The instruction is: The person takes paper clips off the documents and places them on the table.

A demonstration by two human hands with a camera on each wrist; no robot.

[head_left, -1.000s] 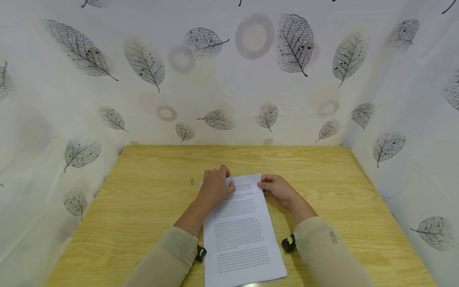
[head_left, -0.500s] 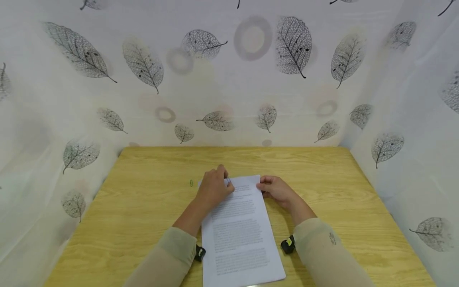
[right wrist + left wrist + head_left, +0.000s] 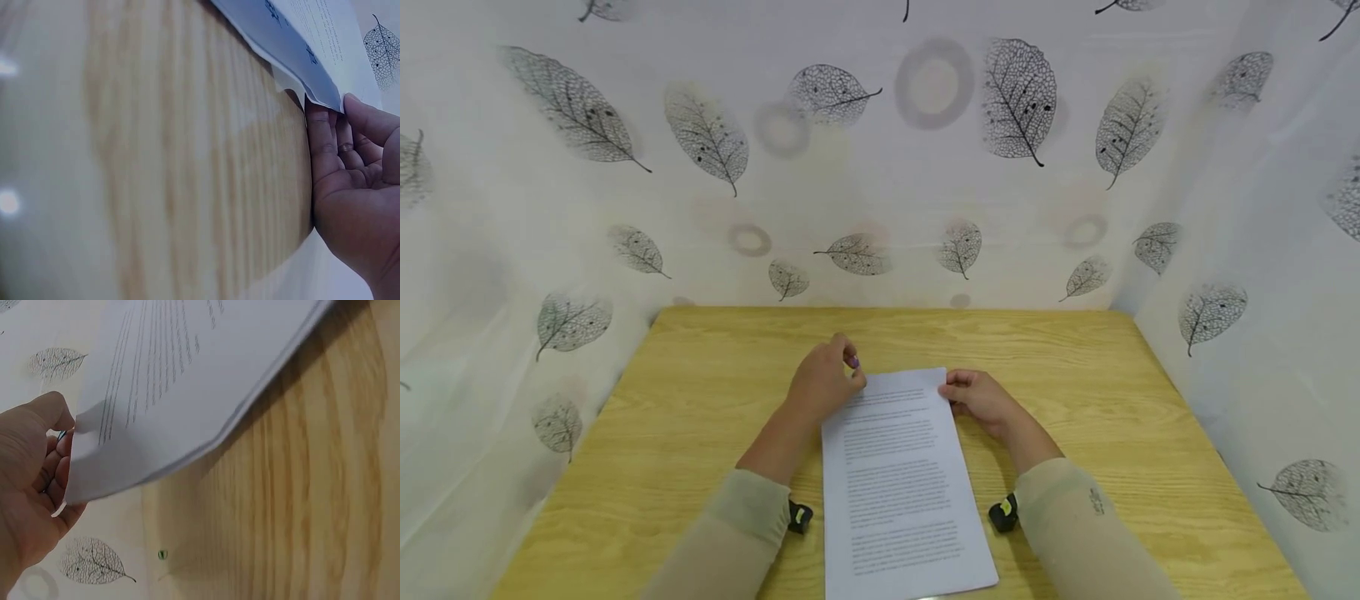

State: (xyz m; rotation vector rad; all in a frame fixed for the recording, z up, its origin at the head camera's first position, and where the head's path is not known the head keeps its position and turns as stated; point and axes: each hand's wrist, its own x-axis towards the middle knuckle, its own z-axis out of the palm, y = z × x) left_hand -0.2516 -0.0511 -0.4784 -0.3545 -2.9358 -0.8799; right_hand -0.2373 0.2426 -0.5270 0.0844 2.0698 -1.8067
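Note:
A stack of printed paper sheets (image 3: pixel 898 492) lies lengthwise before me. At its top left corner my left hand (image 3: pixel 826 379) pinches a small bluish-purple paper clip (image 3: pixel 854 362) between thumb and fingers. The left wrist view shows this thumb right at the top edge of the sheets (image 3: pixel 181 381), with the clip mostly hidden. My right hand (image 3: pixel 981 396) grips the top right corner, thumb on top and fingers underneath. In the right wrist view the sheets (image 3: pixel 281 44) lift a little there, and dark print shows on their underside.
A green paper clip (image 3: pixel 162 554) lies on the wooden table (image 3: pixel 1075 375) beyond the sheets' left side; the left hand hides it in the head view. Leaf-patterned white curtains (image 3: pixel 880 183) enclose the table at the back and both sides.
My left hand has moved left along the top edge to the corner, carrying the paper clip and now covering the green one. The right hand keeps its grip in the same place.

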